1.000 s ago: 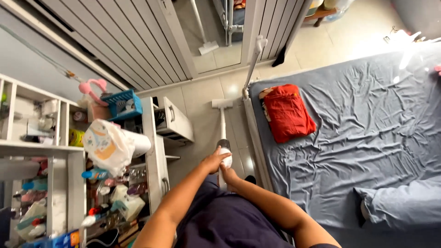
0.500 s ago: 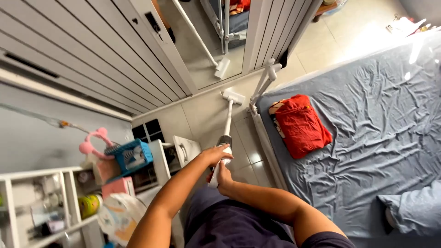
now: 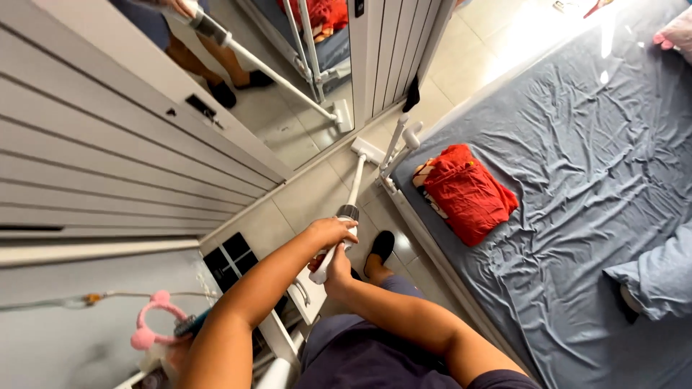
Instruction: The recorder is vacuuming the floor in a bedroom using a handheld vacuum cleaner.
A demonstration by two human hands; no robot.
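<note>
Head view shows both hands, left hand [image 3: 333, 232] and right hand [image 3: 337, 277], closed around the white mop handle [image 3: 351, 194], whose head [image 3: 367, 150] on the far floor could catch the bed rail [image 3: 398, 148] beside it.

one view only, from a camera on the person's head, looking steeply down along the body and slightly forward. nearest are both forearms at the bottom edge, the left hand [image 3: 330, 232] and right hand [image 3: 337, 277] close below the lens. the tiled floor [image 3: 310, 194] runs up the middle, the bed [image 3: 577, 187] fills the right side, and the mirrored wardrobe [image 3: 144, 158] fills the upper left.
</note>
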